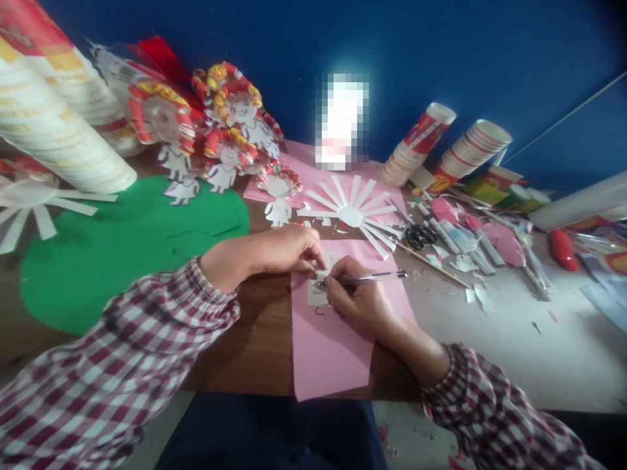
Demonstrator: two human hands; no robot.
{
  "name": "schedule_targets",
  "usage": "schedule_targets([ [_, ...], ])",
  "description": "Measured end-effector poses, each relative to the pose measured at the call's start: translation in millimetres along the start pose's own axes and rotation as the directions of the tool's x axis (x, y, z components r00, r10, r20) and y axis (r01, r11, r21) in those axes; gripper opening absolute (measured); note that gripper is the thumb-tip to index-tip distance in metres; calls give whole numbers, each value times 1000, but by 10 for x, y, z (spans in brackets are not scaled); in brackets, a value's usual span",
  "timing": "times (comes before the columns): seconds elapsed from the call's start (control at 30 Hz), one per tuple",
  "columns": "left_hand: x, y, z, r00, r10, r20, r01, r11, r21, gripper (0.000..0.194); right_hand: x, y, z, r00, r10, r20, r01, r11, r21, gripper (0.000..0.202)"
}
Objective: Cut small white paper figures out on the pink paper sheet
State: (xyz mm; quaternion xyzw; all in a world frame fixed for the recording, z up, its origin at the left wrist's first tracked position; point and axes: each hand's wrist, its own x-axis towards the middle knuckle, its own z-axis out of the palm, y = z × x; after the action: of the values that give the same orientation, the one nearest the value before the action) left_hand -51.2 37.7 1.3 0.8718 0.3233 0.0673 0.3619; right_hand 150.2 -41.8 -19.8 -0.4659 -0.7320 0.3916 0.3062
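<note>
We're drawing, looks like: right hand pinches pen, left hand touches small paper, can't tell if gripping, next stroke needs steadiness

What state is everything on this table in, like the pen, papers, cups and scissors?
Pen: gripped in the right hand
Small pale paper: lying on the near pink sheet
Near pink sheet: lying flat
Left hand: fingers bent
Green sheet: spread flat
Spoked paper cutout: strips fanned out
Right-hand cup stack: nested
Scissors: lying down, open or shut unclear
</note>
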Motion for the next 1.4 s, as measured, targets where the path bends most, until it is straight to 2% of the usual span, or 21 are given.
schedule_targets([
  [0.3,-1,40,-19,1000,-19,12,18,1000,12,21,-4,16,-13,1000,17,21,-17,1000,1,16],
  [0.53,-3,48,-22,1000,-26,13,26,1000,9,20,-1,23,-15,1000,24,-7,-24,999,44,17],
  [1.4,-3,40,-19,1000,-1,-3,1,1000,16,20,-1,-8,-7,999,39,14,-40,999,29,16],
])
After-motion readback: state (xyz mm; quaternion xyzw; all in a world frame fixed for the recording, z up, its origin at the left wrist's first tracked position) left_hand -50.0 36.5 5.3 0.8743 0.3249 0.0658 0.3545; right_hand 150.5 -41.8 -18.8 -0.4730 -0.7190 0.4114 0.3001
